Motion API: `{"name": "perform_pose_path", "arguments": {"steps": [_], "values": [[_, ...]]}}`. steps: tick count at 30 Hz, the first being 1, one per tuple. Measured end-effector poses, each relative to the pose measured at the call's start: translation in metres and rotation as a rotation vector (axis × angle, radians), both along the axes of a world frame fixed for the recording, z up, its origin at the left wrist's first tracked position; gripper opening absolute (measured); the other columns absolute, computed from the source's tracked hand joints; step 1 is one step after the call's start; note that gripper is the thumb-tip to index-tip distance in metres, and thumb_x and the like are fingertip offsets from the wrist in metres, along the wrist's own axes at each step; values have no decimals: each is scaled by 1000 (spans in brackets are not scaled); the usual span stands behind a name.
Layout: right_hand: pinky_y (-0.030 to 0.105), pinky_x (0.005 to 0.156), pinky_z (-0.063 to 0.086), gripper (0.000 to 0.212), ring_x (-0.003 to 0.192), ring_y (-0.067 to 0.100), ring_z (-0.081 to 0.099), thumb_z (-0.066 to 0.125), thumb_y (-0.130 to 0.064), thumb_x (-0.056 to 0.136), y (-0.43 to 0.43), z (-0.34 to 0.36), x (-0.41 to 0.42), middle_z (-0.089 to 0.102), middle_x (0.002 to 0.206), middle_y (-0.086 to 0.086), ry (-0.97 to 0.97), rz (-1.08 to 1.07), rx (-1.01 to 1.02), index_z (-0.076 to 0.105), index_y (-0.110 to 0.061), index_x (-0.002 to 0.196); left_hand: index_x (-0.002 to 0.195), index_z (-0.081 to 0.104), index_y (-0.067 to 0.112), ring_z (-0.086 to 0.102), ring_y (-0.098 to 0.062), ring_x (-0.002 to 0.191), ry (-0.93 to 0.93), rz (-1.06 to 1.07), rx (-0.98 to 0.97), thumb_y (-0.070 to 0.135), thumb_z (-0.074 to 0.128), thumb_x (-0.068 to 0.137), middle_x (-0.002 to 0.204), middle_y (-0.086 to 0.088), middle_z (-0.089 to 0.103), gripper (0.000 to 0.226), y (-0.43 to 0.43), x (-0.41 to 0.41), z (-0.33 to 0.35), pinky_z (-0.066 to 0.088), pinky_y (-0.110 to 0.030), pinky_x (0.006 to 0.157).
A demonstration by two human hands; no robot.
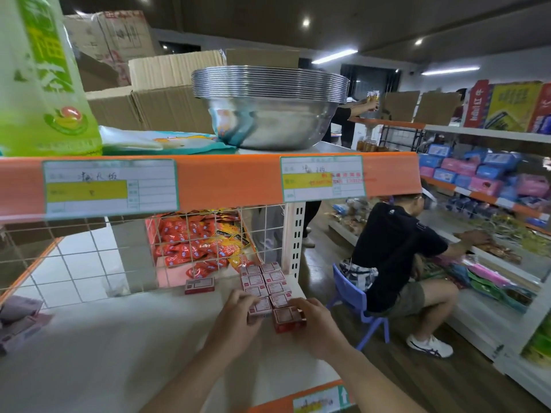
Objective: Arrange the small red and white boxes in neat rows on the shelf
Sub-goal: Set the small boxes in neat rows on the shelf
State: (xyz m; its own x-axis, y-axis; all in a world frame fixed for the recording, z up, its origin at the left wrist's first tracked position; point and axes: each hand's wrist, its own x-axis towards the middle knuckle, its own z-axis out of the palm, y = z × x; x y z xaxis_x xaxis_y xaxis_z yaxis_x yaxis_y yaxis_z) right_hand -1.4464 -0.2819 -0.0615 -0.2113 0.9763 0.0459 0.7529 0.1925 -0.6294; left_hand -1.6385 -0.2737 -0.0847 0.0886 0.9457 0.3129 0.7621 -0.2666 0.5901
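Boxes (269, 280) sit in two rows — nearly done. My left hand (238, 311) and right hand (316, 320) each grip a front box (287, 319); one stray box (199, 286) waits.

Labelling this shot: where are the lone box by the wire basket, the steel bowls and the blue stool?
lone box (199, 284): head view, top face.
steel bowls (268, 120): head view, bottom bowl's side.
blue stool (348, 293): head view, backrest.

Bright ceiling lights (334, 56), soft blur, wide-angle edge warp.
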Motion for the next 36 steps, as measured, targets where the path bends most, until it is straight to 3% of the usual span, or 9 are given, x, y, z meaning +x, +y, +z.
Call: {"name": "perform_pose_path", "arguments": {"steps": [3,8,12,16,19,22,31,33,36], "values": [[31,95,50,66,110,17,56,76,-36,74,0,15,4,47,127,-1,-45,21,-75,46,-32,133,120,57,28,57,-7,94,50,8,0,34,66,83,113,10,47,39,-9,-10,12,49,-25,83],[35,99,47,41,125,18,48,52,-37,93,-3,37,-10,45,141,-5,-292,53,99,44,-33,134,100,64,27,57,-21,104,353,65,-203,43,54,81,106,1,60,27,-28,-38,28,50,-32,82],[38,94,48,37,114,19,54,42,-47,94,-8,54,-50,57,127,-1,-454,140,196,57,-28,121,111,61,29,48,-18,116,415,192,-282,51,56,84,119,4,56,35,-44,-68,39,44,-33,93],[34,78,49,36,101,24,60,41,-43,92,-15,58,-97,63,115,4,-537,285,202,60,-20,111,110,61,28,50,-17,115,408,294,-304,53,55,83,120,5,57,37,-72,-107,52,44,-34,91],[34,89,44,38,117,22,52,43,-49,91,-19,51,-133,56,129,-1,-505,356,156,55,-28,121,108,61,27,51,-16,114,357,384,-314,50,56,82,118,6,58,35,-101,-139,58,42,-31,91],[33,96,43,38,121,19,49,43,-50,90,-27,43,-175,53,130,-3,-489,452,148,51,-32,123,109,59,27,50,-17,117,332,474,-343,48,56,83,119,5,58,34,-131,-175,59,41,-30,93],[31,94,43,34,121,19,48,48,-35,90,-57,19,-291,53,125,-3,-410,729,165,51,-33,124,117,55,33,55,-17,111,243,813,-333,41,60,81,122,7,54,37,-218,-267,59,47,-29,84],[32,93,44,36,120,21,48,48,-31,91,-63,14,-314,51,124,-2,-367,771,173,50,-31,126,119,54,40,55,-18,112,216,891,-326,44,62,79,119,8,53,41,-235,-282,54,47,-28,81],[31,94,44,39,119,21,49,51,-27,89,-68,8,-348,50,124,0,-276,780,174,48,-29,128,103,60,37,59,-17,101,238,960,-300,63,61,72,106,10,57,41,-254,-297,41,52,-31,75]]}}
